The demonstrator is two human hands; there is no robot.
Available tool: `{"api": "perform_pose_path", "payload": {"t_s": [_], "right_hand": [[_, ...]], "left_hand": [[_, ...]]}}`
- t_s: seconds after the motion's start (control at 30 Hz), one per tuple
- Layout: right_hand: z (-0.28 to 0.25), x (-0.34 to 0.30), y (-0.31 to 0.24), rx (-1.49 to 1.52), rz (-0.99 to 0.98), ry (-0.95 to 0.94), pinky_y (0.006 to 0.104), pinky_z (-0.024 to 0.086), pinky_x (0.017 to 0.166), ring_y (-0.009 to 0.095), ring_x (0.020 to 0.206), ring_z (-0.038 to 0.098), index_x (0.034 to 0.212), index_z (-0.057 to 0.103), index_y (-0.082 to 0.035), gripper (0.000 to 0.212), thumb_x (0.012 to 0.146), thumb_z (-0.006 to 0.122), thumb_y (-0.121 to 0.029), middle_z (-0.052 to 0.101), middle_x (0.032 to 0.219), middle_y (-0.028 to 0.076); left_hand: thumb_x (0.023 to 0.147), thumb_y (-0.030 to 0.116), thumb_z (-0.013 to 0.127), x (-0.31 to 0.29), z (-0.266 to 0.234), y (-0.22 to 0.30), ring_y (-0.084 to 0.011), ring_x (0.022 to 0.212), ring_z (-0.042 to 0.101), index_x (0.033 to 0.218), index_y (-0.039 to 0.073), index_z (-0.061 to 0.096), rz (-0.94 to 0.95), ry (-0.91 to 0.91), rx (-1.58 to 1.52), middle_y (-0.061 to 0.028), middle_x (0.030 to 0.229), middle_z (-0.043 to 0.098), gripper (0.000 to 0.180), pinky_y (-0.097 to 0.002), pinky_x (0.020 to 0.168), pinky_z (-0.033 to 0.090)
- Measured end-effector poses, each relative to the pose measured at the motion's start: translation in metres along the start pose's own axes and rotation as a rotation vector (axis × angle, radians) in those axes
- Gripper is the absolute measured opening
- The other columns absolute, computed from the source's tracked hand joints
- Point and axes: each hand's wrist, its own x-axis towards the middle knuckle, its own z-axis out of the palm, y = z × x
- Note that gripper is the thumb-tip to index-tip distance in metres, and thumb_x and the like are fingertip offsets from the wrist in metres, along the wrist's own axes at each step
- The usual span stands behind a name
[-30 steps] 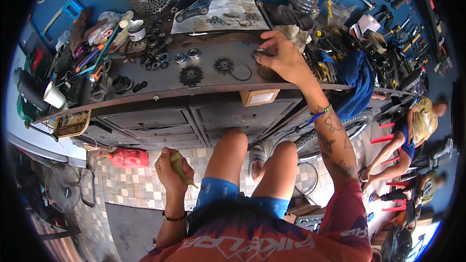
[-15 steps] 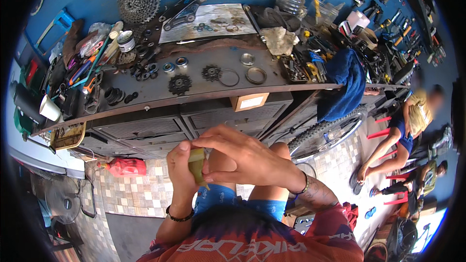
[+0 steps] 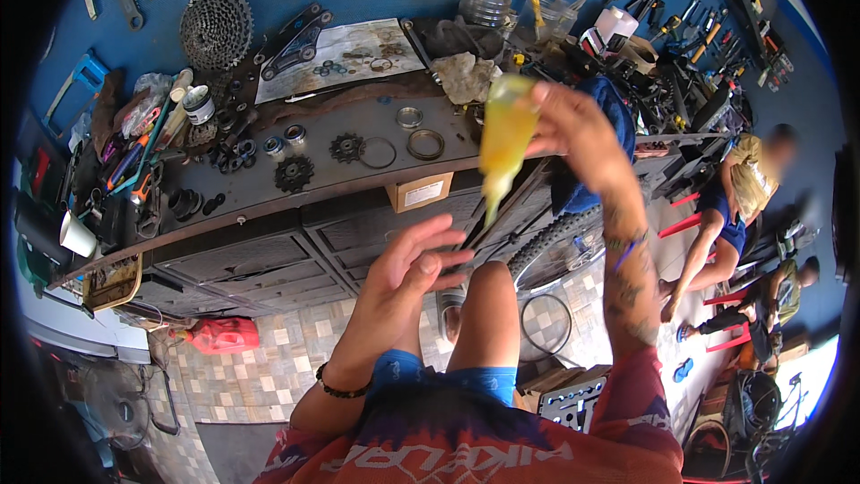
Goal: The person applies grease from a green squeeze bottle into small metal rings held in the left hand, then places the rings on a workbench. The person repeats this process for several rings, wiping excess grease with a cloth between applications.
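Note:
My right hand [image 3: 578, 130] is raised over the bench's front edge, its fingers closed round the base of a translucent squeeze bottle [image 3: 509, 130]. Yellow liquid shows inside the bottle, which is upside down with its narrow nozzle pointing at the floor. Below and left of the nozzle, my left hand [image 3: 408, 269] is open, fingers apart and stretched to the right. A small gap separates its fingertips from the nozzle. On the bench [image 3: 336, 130] behind lie two toothed jockey wheels [image 3: 294, 174], a thin ring [image 3: 378, 153] and metal bearing rings [image 3: 425, 144].
Drawers [image 3: 246, 246] line the bench front, with a cardboard box [image 3: 419, 192] under its edge. A blue towel [image 3: 582, 184] hangs by a bicycle tyre [image 3: 557, 239]. A red jug [image 3: 224, 335] stands on the floor. Two people sit at the right, one in a yellowish shirt [image 3: 754, 166].
Both hands were on the squeeze bottle near my lap. My left hand has let go and opened; my right hand has lifted the bottle up and rightward, nozzle down. The view has shifted slightly.

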Motion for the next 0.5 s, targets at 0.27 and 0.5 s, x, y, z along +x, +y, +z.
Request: {"api": "perform_pose_path", "payload": {"t_s": [0.27, 0.5], "right_hand": [[-0.096, 0.089, 0.034, -0.678, 0.100, 0.110, 0.0407, 0.056, 0.084, 0.026, 0.103, 0.073, 0.127, 0.069, -0.007, 0.053, 0.094, 0.067, -0.049, 0.074, 0.115, 0.012], [-0.033, 0.153, 0.038, -1.006, -0.527, 0.323, 0.0410, 0.056, 0.090, 0.035, 0.099, 0.073, 0.107, 0.075, -0.003, 0.029, 0.089, 0.077, -0.025, 0.075, 0.102, 0.020]], "left_hand": [[0.112, 0.030, 0.047, -0.071, -0.051, -0.068, -0.0325, 0.115, 0.069, 0.140, -0.004, 0.054, -0.335, 0.154, -0.035, -0.0203, 0.129, 0.066, 0.045, -0.0410, 0.095, 0.057], [0.111, 0.027, 0.051, -0.114, -0.079, -0.071, -0.0270, 0.111, 0.071, 0.135, -0.003, 0.058, -0.423, 0.341, 0.019, -0.0179, 0.121, 0.070, 0.040, -0.0368, 0.095, 0.056]]}}
